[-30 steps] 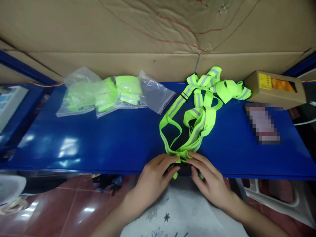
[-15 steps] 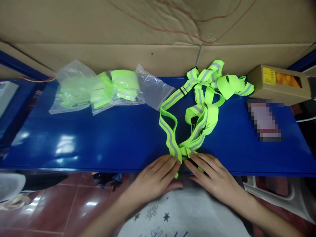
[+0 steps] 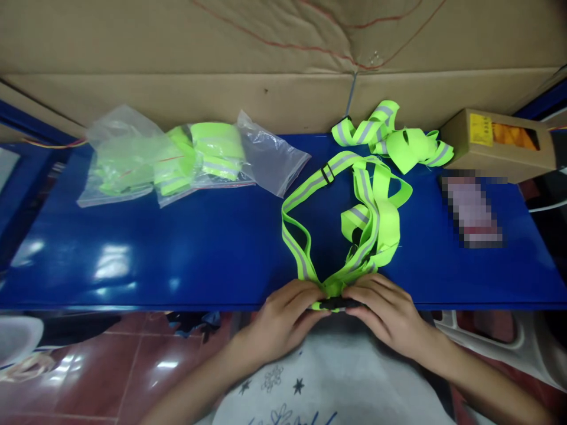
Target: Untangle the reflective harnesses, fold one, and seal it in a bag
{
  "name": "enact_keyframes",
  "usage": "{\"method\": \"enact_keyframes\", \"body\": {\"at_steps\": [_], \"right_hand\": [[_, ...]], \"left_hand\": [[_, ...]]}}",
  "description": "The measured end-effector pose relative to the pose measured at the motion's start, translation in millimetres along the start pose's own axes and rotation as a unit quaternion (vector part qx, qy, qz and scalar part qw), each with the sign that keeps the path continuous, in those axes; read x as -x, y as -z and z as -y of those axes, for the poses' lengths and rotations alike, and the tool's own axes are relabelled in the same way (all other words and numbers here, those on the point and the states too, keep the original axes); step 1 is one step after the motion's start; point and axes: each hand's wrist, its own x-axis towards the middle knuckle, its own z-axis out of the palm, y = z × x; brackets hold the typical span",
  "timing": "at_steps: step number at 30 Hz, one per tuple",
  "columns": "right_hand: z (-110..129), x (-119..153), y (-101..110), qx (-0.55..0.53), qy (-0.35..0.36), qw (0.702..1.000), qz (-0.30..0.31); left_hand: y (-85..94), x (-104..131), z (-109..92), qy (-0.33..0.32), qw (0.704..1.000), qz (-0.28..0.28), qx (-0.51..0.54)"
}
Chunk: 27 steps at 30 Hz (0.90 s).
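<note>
A neon yellow-green reflective strap [image 3: 305, 177] with a grey stripe and a black slider lies in a loop on the blue tabletop. At the table's front edge, its black plastic buckle [image 3: 337, 303] spans the gap between my two hands. My left hand [image 3: 290, 310] is closed on the strap at the buckle's left end. My right hand [image 3: 390, 307] pinches the buckle's right end, fingers above and thumb below. Whether the buckle's halves are joined cannot be seen under the fingers. Folded strap bunches up just beyond my right hand.
Another bundle of reflective strap [image 3: 407, 144] lies at the back beside a cardboard box [image 3: 509, 168] with a window. A blurred-out object [image 3: 473, 209] lies in front of the box. Clear bags [image 3: 128, 133] of green strap sit at the back left of the blue table [image 3: 186, 248].
The strap loop has come toward me, apart from the bundle behind it. Both hands are now closed at the black buckle, which has come into sight between them.
</note>
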Motion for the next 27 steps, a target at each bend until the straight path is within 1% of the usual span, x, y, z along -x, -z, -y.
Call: {"method": "enact_keyframes", "body": {"at_steps": [2, 5, 7, 10, 12, 16, 18, 19, 20, 22, 25, 27], "right_hand": [[-2.1, -2.1, 0.2, -0.021, -0.018, 1.000, 0.000], [-3.0, -0.2, 0.8, -0.026, -0.020, 0.999, 0.014], [-2.6, 2.6, 1.2, -0.031, -0.024, 0.999, 0.015], [-2.7, 5.1, 2.2, -0.051, -0.043, 0.998, 0.011], [-3.4, 4.5, 3.8, -0.071, -0.058, 0.995, 0.024], [-4.4, 0.9, 7.0, -0.116, -0.083, 0.988, 0.058], [-4.7, -0.1, 6.1, -0.120, -0.097, 0.987, 0.050], [-5.0, -0.5, 4.9, -0.117, -0.102, 0.987, 0.034], [-5.3, -0.7, 3.3, -0.115, -0.104, 0.988, 0.014], [-5.9, -1.6, 0.1, -0.121, -0.096, 0.988, -0.019], [-6.0, -3.5, -3.0, -0.142, -0.095, 0.985, -0.026], [-5.7, -3.6, -4.2, -0.137, -0.101, 0.985, -0.025]], "left_hand": [[-0.3, -4.7, -1.8, 0.016, 1.000, -0.009, 0.006], [2.2, -4.9, -3.0, 0.009, 0.998, -0.020, -0.058], [4.2, -1.1, -2.6, 0.021, 0.996, -0.010, -0.084], [6.3, 3.4, -0.6, 0.041, 0.997, 0.039, -0.057], [8.1, 2.2, 1.8, 0.043, 0.996, 0.080, -0.025], [15.1, -10.5, 8.9, 0.024, 0.987, 0.157, 0.031], [19.3, -18.1, 12.7, 0.017, 0.980, 0.193, 0.031], [20.9, -21.3, 14.5, 0.016, 0.979, 0.204, 0.027], [22.0, -23.9, 16.3, 0.013, 0.978, 0.205, 0.025], [22.7, -27.4, 19.3, -0.010, 0.983, 0.179, 0.037], [21.2, -29.2, 22.2, -0.058, 0.989, 0.135, 0.025], [19.9, -29.2, 22.8, -0.074, 0.988, 0.133, -0.022]]}}
